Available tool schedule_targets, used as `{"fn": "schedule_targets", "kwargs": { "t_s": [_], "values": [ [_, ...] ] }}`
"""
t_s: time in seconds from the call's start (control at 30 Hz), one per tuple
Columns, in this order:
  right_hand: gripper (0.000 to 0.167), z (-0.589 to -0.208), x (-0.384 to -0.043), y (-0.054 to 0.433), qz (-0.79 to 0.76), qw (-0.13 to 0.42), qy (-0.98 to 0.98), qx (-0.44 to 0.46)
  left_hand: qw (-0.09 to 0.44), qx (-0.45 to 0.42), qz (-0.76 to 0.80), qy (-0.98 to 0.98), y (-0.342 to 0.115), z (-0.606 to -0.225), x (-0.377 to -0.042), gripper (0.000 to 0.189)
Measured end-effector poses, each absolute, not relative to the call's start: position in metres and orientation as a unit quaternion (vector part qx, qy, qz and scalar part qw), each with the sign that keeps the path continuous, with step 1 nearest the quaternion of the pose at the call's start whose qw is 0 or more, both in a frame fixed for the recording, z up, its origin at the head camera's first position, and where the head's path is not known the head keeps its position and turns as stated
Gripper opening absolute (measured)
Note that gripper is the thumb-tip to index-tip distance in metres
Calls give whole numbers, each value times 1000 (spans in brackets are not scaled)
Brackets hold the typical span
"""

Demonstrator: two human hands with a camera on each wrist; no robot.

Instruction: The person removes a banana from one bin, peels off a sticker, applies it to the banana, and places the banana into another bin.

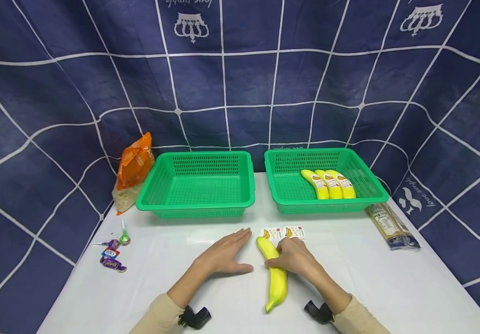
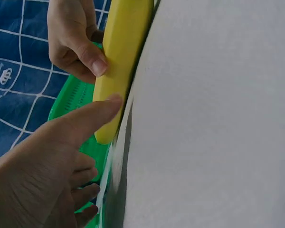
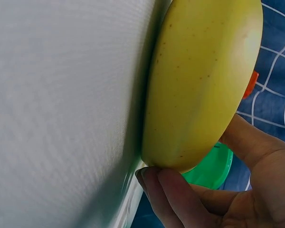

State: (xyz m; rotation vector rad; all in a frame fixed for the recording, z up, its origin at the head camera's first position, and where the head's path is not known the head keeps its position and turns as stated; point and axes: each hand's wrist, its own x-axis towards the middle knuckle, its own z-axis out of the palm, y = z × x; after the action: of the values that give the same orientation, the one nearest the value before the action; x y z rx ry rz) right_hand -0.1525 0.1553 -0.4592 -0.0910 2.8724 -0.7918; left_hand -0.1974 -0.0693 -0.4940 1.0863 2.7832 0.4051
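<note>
A yellow banana lies on the white table, its stem end toward me. My right hand grips its upper part, thumb on the left side and fingers curled on the other; the right wrist view shows this banana close up. To the left, my left hand is spread just above or on the table, fingers extended and holding nothing. In the left wrist view its thumb appears in front of the banana; whether they touch I cannot tell. Two banana-print stickers lie just beyond the banana.
At the back stand a left green basket and a right green basket, the latter holding three labelled bananas. An orange bag stands far left. Wrapped candies and lollipops lie left; a clear-and-brown packet lies right.
</note>
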Motion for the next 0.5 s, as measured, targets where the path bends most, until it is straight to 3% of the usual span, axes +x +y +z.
{"fn": "schedule_targets", "kwargs": {
  "t_s": [0.5],
  "values": [
    [41, -454, -154, 158, -254, 90, 963, -33, 92, 351, 114, 925, -64, -506, -200, 95]
  ]
}}
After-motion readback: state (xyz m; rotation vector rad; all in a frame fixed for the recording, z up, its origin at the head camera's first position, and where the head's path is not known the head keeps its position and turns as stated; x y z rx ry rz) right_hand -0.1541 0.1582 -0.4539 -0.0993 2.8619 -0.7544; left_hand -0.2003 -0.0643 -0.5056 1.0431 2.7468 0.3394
